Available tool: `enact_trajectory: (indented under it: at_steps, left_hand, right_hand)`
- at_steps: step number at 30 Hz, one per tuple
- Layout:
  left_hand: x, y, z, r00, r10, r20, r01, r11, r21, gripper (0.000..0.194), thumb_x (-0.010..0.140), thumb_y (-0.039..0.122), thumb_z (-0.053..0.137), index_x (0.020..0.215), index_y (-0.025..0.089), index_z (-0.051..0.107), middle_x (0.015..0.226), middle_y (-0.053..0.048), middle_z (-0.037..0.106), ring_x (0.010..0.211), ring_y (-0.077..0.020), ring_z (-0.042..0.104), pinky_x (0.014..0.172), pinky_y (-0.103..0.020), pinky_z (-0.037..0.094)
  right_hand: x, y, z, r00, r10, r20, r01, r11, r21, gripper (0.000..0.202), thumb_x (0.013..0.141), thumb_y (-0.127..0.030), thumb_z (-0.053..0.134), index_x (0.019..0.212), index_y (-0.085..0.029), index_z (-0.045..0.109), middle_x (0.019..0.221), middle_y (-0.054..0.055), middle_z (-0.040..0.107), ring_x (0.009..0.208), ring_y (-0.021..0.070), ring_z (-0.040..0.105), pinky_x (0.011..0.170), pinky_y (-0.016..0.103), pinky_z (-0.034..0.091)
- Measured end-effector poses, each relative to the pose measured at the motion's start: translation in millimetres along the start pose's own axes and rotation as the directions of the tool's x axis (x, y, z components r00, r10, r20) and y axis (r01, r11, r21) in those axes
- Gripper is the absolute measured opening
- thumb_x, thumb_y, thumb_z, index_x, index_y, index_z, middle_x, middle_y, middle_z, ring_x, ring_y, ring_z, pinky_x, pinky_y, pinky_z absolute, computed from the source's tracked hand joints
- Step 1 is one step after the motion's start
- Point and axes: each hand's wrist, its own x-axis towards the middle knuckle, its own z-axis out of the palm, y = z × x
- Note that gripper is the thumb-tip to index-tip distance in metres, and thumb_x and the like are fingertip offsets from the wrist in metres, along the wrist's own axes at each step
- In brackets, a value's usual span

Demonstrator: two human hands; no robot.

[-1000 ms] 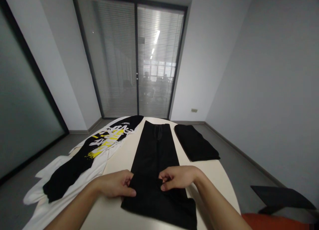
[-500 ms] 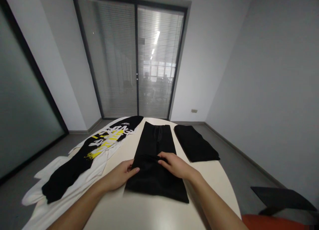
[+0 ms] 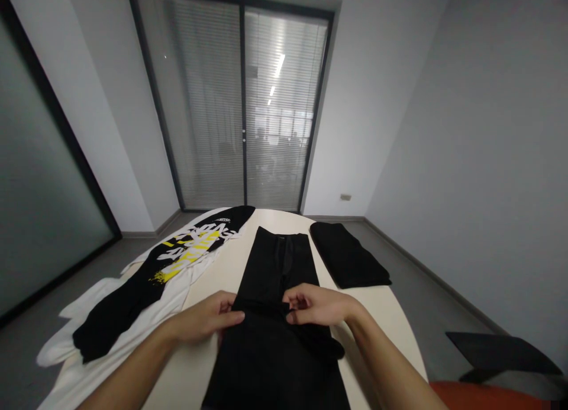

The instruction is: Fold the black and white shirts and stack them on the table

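Black trousers (image 3: 277, 362) lie lengthwise on the table, waistband at the far end with a dark drawstring down the front. Across their middle runs a fold, and the lower part stretches toward me past the bottom of the view. My left hand (image 3: 217, 315) grips the left edge at this fold, thumb on top and the other fingers partly behind the cloth. My right hand (image 3: 313, 304) pinches the cloth near the centre of the fold. Below my right wrist, a rounded flap of black cloth sticks out over the right edge.
A folded black garment (image 3: 348, 253) rests on the right of the cream round-ended table (image 3: 377, 315). To the left are a black garment with white and yellow print (image 3: 133, 291) and white cloth (image 3: 166, 315) overhanging the edge. A red-seated chair (image 3: 483, 397) stands at lower right.
The trousers have slid toward me, and their folded lower part now extends out of view at the bottom. Both hands have moved slightly nearer, still on the cloth.
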Motion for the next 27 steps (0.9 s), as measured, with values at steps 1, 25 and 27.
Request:
enact_trajectory:
  at_steps: [1, 25, 27]
  left_hand:
    - [2, 0, -0.6, 0.996, 0.056, -0.075, -0.057, 0.998, -0.008, 0.045, 0.083, 0.057, 0.065, 0.099, 0.016, 0.071, 0.086, -0.005, 0.071, 0.086, -0.0237, 0.064, 0.085, -0.036, 0.050]
    - [-8, -11, -10.5, 0.928, -0.284, 0.240, 0.268, 0.958, 0.098, 0.058, 0.069, 0.070, 0.070, 0.087, 0.022, 0.044, 0.064, 0.007, 0.055, 0.047, -0.0101, 0.052, 0.047, -0.022, 0.042]
    - [-6, -9, -9.9, 0.977, -0.153, 0.147, 0.148, 0.988, 0.045, 0.053, 0.074, 0.068, 0.068, 0.089, 0.021, 0.048, 0.072, 0.003, 0.059, 0.059, -0.0132, 0.058, 0.054, -0.023, 0.045]
  right_hand:
    - [0, 0, -2, 0.995, -0.047, -0.088, 0.046, 0.999, -0.019, 0.020, 0.084, -0.035, 0.065, 0.088, -0.016, 0.060, 0.074, -0.003, 0.056, 0.065, 0.0094, 0.049, 0.059, 0.020, 0.037]
    - [3, 16, -6, 0.997, 0.035, -0.062, -0.039, 0.997, -0.068, 0.012, 0.079, -0.017, 0.061, 0.091, -0.016, 0.061, 0.077, -0.003, 0.060, 0.068, 0.0102, 0.053, 0.060, 0.020, 0.039]
    - [1, 11, -10, 0.976, -0.079, -0.201, 0.063, 0.994, -0.085, 0.011, 0.083, -0.018, 0.058, 0.093, -0.016, 0.061, 0.083, -0.001, 0.063, 0.076, 0.0130, 0.058, 0.066, 0.022, 0.043]
